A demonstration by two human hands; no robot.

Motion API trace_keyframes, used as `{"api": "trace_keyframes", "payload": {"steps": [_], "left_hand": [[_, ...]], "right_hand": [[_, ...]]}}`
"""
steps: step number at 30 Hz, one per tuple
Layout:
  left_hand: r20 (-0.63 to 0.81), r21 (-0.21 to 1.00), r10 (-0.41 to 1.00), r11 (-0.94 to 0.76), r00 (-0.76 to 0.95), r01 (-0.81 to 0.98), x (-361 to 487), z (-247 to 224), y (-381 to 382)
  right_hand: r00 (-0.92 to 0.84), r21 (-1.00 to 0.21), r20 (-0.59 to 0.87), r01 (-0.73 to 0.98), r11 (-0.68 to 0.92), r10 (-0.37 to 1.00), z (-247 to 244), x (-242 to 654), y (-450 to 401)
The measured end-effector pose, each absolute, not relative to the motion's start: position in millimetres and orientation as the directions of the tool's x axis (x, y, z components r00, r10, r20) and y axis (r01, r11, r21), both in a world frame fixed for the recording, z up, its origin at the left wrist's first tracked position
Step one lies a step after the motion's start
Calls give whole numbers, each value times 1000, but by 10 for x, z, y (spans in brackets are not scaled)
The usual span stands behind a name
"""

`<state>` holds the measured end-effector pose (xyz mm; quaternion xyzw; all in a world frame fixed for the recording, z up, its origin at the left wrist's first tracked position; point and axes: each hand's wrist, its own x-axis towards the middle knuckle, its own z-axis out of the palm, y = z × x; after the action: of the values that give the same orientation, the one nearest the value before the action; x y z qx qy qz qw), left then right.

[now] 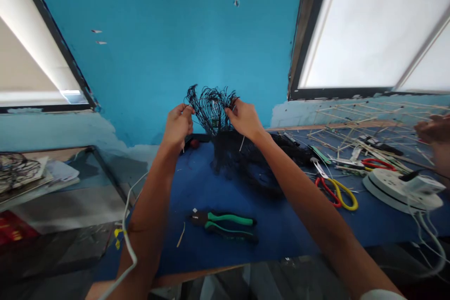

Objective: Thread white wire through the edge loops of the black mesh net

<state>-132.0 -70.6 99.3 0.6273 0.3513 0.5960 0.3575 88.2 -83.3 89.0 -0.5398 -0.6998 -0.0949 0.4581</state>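
Observation:
A tangle of thin black strands [211,103], net-like and curled at the top, is spread between my two hands above the table's back edge. My left hand [178,124] pinches its left side with closed fingers. At the right side, the thumb and fingers of my right hand [244,116] are closed on the same strands. A small green piece [214,122] shows behind or among them; its kind is unclear. Under the strands lies a dark, hair-like heap [242,154], partly covered by my right forearm. Green-handled pliers [225,225] rest on the blue tabletop [191,183] nearer to me.
Red-and-yellow-handled scissors [335,190] lie to the right, near a round white power strip [397,190] with cables. Thin sticks [351,117] are piled at the back right, beside another person's hand [434,129]. A white cable [128,239] crosses my left forearm.

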Motion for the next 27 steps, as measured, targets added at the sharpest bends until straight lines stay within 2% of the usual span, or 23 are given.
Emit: {"api": "trace_keyframes", "payload": {"steps": [5, 8, 12, 15, 19, 21, 23, 25, 27], "left_hand": [[375, 918, 916, -345, 141, -198, -1309, 1032, -792], [328, 925, 932, -284, 152, -254, -1351, 1022, -761], [291, 930, 936, -229, 196, -288, -1383, 1022, -750], [310, 918, 928, -236, 206, -318, -1415, 1074, -789], [339, 883, 928, -258, 153, -391, -1521, 1175, -832], [321, 905, 922, -231, 218, -357, -1556, 1190, -841], [308, 940, 913, -246, 270, -238, -1539, 1160, -841], [328, 944, 913, -305, 244, -126, -1465, 1092, -827], [361, 932, 913, -357, 193, -52, -1357, 1005, -799]], "right_hand": [[-80, -254, 706, 899, 357, 703, 845, 910, -923], [-133, -267, 662, 878, 398, 737, 854, 967, -921], [-131, -382, 649, 796, 469, 750, 860, 1051, -896], [-41, -542, 635, 688, 482, 771, 821, 1080, -922], [65, -735, 546, 515, 441, 835, 769, 1115, -1012], [90, -767, 526, 480, 426, 846, 760, 1141, -1043], [131, -758, 550, 493, 427, 825, 753, 1161, -1047], [172, -724, 603, 528, 444, 779, 742, 1161, -1031], [168, -641, 667, 625, 445, 725, 732, 1132, -1011]]}}
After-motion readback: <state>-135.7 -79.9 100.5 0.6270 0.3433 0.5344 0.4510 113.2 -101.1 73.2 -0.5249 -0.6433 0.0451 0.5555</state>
